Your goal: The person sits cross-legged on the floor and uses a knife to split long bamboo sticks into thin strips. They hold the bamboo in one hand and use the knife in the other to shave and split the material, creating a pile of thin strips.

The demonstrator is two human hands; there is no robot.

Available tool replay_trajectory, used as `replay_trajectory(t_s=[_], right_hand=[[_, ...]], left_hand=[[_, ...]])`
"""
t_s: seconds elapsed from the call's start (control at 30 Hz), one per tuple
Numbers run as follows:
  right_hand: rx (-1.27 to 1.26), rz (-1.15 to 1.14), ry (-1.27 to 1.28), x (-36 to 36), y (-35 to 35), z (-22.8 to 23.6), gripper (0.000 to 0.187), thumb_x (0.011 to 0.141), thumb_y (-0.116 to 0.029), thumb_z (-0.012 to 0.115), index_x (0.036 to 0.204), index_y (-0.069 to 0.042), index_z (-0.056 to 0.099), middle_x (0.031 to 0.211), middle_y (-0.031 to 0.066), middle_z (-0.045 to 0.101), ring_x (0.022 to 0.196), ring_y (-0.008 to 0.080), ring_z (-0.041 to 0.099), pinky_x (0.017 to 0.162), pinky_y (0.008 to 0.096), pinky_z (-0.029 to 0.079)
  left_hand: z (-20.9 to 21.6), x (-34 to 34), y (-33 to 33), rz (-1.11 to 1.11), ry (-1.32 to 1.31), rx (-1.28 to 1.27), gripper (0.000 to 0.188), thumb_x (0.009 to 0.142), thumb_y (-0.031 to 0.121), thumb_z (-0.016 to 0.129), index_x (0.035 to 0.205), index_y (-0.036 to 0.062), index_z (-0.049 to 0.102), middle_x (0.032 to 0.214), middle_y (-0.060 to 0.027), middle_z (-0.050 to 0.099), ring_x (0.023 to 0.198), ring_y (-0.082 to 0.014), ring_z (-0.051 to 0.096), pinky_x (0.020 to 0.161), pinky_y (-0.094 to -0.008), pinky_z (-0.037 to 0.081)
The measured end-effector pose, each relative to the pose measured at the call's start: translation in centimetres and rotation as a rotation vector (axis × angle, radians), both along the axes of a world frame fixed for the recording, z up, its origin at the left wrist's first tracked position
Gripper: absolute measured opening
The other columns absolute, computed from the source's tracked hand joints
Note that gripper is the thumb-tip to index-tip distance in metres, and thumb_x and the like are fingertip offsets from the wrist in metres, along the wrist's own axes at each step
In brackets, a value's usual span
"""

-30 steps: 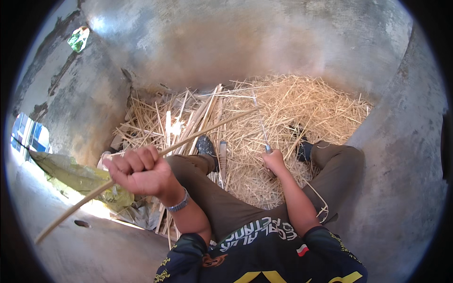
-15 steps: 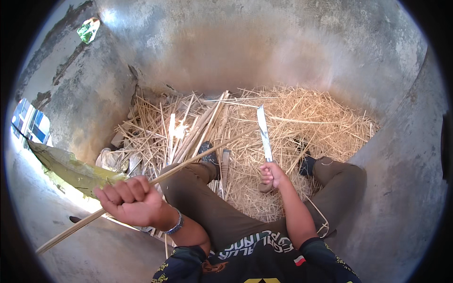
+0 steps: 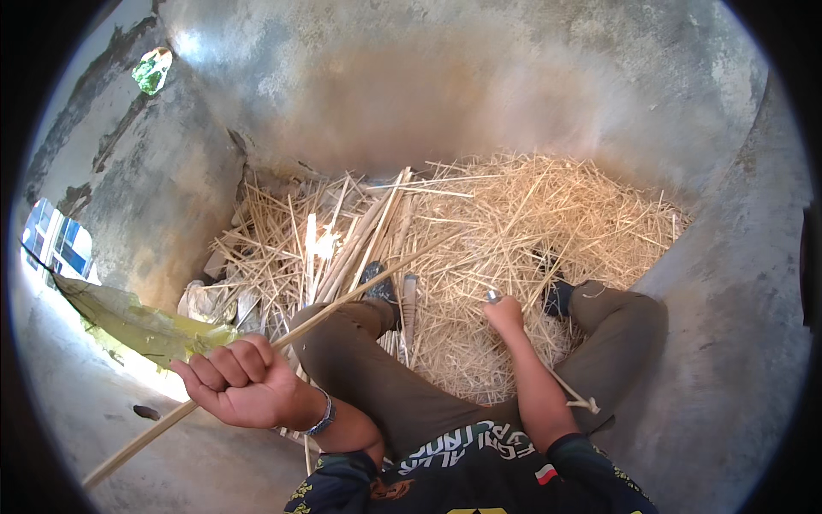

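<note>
Two items are being gripped before me: pale stick [image 3: 342, 301], closed left hand [image 3: 244, 385], eight o'clock; knife [image 3: 492, 296], closed right hand [image 3: 504, 315], four o'clock.

Knife [image 3: 492, 296] — its blade indiscernible

Bare left hand [image 3: 244, 383]: curled into a firm fist, out to the left. Bare left forearm [image 3: 351, 431] slants up and leftward, elbow bent. Bare right hand [image 3: 503, 317]: fingers wrapped in, mostly hidden. Bare right forearm [image 3: 541, 377] reaches forward, leaning slightly inward. Hands well apart, left looming larger.
</note>
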State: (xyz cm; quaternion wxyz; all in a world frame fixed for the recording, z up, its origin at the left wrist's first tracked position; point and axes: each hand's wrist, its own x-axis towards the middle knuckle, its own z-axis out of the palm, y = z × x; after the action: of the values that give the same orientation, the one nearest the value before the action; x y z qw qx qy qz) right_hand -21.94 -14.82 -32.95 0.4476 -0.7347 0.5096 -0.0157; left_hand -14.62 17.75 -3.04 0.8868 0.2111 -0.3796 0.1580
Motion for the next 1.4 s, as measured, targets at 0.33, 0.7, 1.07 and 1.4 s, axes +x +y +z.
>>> replay_trajectory(t_s=[0.33,0.7,1.07,1.4], right_hand=[[-0.282,0.119,-0.388,0.0,1.3,0.7,0.018,0.082,-0.023,0.069,0.087,-0.006,0.070,0.069,0.0125,0.067,0.062,0.0245,0.067,0.061,0.0384,0.053],[0.511,-0.586,-0.769,1.0,-2.5,-1.2,0.023,0.083,-0.012,0.066,0.075,-0.005,0.046,0.057,0.0052,0.049,0.039,0.0155,0.047,0.036,0.0348,0.039],[0.346,-0.274,-0.760,0.7,0.3,4.3,0.026,0.086,-0.015,0.066,0.072,-0.008,0.046,0.055,0.0020,0.047,0.040,0.0110,0.044,0.035,0.0292,0.037],[0.529,0.115,-0.696,-7.3,9.6,11.4,0.026,0.092,-0.021,0.069,0.080,-0.010,0.049,0.054,-0.0022,0.048,0.040,0.0071,0.046,0.037,0.0238,0.041]], left_hand=[[1.9,-3.3,4.2,-0.016,-0.132,-0.018,0.048,0.110,0.031,0.029,0.063,0.0206,0.025,0.045,0.0063,0.016,0.035,-0.0056,0.009,0.035,-0.0253,0.011],[2.0,-3.0,3.2,0.118,-0.074,0.017,0.049,0.110,0.038,0.030,0.065,0.0204,0.025,0.047,0.0078,0.019,0.038,-0.0045,0.013,0.033,-0.0276,0.015],[-4.7,5.5,-11.7,0.311,0.331,0.181,0.054,0.103,0.061,0.037,0.071,0.0190,0.028,0.057,0.0072,0.028,0.045,-0.0041,0.023,0.037,-0.0203,0.018],[-6.6,6.2,-13.4,0.236,0.154,0.365,0.061,0.099,0.068,0.037,0.083,0.0090,0.041,0.070,0.0005,0.037,0.060,-0.0086,0.035,0.055,-0.0231,0.030]])
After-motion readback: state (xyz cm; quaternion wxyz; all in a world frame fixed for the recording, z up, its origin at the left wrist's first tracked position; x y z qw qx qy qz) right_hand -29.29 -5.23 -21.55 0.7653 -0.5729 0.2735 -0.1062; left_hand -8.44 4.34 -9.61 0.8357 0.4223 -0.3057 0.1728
